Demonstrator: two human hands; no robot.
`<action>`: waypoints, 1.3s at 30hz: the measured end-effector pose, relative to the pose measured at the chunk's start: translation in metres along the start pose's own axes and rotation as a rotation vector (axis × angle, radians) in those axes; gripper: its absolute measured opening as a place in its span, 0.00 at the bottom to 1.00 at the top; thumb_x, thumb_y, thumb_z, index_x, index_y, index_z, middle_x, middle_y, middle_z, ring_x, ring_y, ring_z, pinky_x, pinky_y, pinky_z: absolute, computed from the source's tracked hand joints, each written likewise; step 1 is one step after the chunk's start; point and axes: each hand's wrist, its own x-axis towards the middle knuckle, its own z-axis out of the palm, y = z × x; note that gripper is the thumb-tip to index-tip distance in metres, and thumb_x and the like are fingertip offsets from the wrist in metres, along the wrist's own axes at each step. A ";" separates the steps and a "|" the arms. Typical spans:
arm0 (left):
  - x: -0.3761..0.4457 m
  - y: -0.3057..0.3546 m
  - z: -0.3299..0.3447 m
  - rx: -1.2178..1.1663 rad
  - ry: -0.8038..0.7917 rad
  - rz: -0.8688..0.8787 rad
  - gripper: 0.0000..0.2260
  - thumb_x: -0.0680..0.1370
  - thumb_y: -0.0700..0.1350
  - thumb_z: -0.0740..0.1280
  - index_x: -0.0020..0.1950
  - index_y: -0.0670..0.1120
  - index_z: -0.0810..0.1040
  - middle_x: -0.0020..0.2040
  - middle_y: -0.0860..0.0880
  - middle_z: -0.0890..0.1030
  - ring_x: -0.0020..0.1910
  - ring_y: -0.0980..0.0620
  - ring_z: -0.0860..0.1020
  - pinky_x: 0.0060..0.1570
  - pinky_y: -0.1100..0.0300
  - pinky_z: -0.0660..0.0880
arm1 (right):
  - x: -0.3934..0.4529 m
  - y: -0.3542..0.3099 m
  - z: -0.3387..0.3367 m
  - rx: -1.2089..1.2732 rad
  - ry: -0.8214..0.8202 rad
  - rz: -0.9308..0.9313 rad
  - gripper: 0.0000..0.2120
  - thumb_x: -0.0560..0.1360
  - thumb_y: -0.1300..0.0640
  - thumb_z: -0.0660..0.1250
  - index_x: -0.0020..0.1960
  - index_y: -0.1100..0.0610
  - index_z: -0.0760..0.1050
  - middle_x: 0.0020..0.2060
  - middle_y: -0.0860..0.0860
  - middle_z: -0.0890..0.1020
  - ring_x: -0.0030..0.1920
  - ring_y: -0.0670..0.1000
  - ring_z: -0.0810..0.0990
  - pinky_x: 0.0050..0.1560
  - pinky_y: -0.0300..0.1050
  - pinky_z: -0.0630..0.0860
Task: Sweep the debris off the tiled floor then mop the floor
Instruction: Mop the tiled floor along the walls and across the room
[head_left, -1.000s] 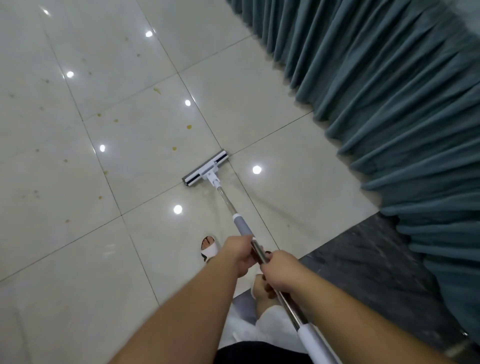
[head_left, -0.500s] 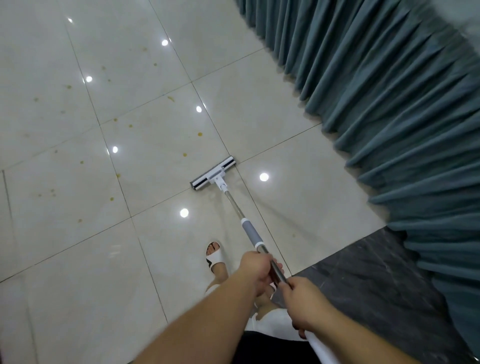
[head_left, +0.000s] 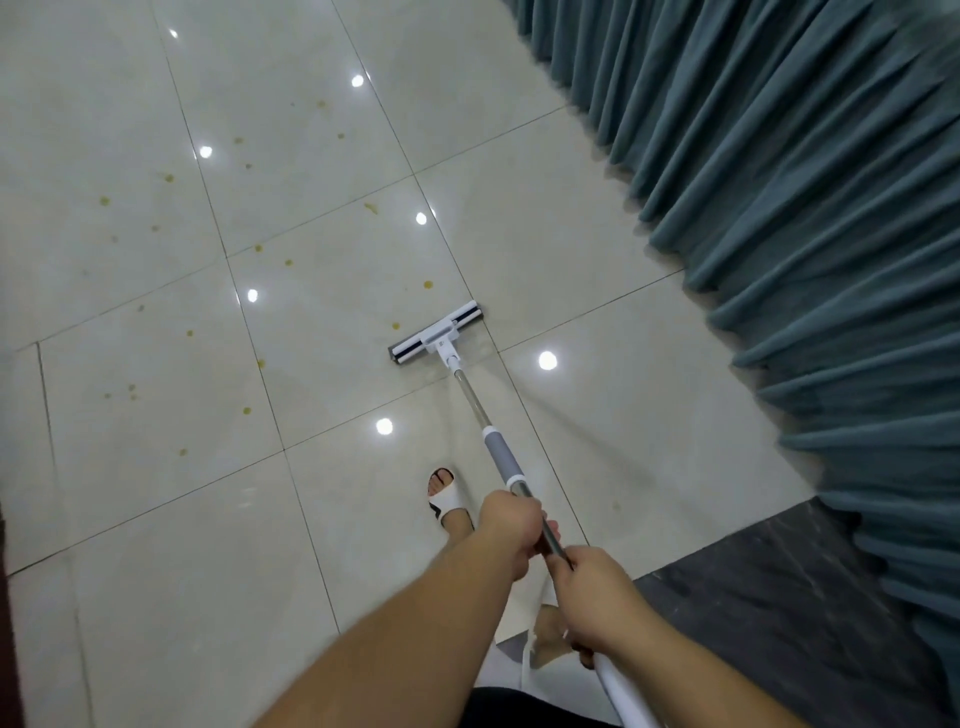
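A flat mop with a white-and-dark head (head_left: 435, 336) lies on the cream tiled floor (head_left: 156, 545), its metal handle (head_left: 474, 400) running back toward me. My left hand (head_left: 511, 525) grips the handle just below the grey sleeve. My right hand (head_left: 592, 597) grips it lower down, above the white end piece. Several small yellowish-brown spots of debris (head_left: 396, 326) dot the tiles left of and beyond the mop head.
A pleated teal curtain (head_left: 779, 182) hangs along the right side down to the floor. A dark stone strip (head_left: 753, 597) borders the tiles at the lower right. My foot in a white sandal (head_left: 448, 501) stands just left of the handle.
The mop head has slid a little forward and right across the tile joint. My hands have stayed on the handle, and the view has shifted so more floor shows on the left.
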 end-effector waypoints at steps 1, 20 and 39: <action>0.005 0.014 -0.004 0.010 0.002 0.004 0.06 0.83 0.34 0.60 0.58 0.36 0.74 0.45 0.38 0.78 0.36 0.43 0.80 0.34 0.53 0.80 | 0.008 -0.013 0.000 -0.016 0.005 -0.004 0.16 0.83 0.47 0.57 0.42 0.53 0.75 0.33 0.50 0.78 0.34 0.53 0.77 0.36 0.45 0.72; 0.117 0.309 -0.104 0.057 -0.015 0.049 0.10 0.83 0.37 0.59 0.63 0.38 0.72 0.46 0.40 0.78 0.31 0.45 0.80 0.31 0.56 0.79 | 0.127 -0.326 -0.013 0.154 -0.015 0.066 0.17 0.83 0.50 0.56 0.42 0.58 0.75 0.27 0.52 0.74 0.30 0.56 0.75 0.37 0.48 0.72; 0.186 0.619 -0.127 0.163 0.024 0.077 0.11 0.83 0.38 0.58 0.65 0.37 0.70 0.48 0.39 0.76 0.34 0.46 0.79 0.26 0.59 0.77 | 0.249 -0.600 -0.112 0.358 -0.125 0.183 0.13 0.85 0.51 0.55 0.56 0.57 0.75 0.31 0.57 0.74 0.23 0.53 0.71 0.30 0.45 0.71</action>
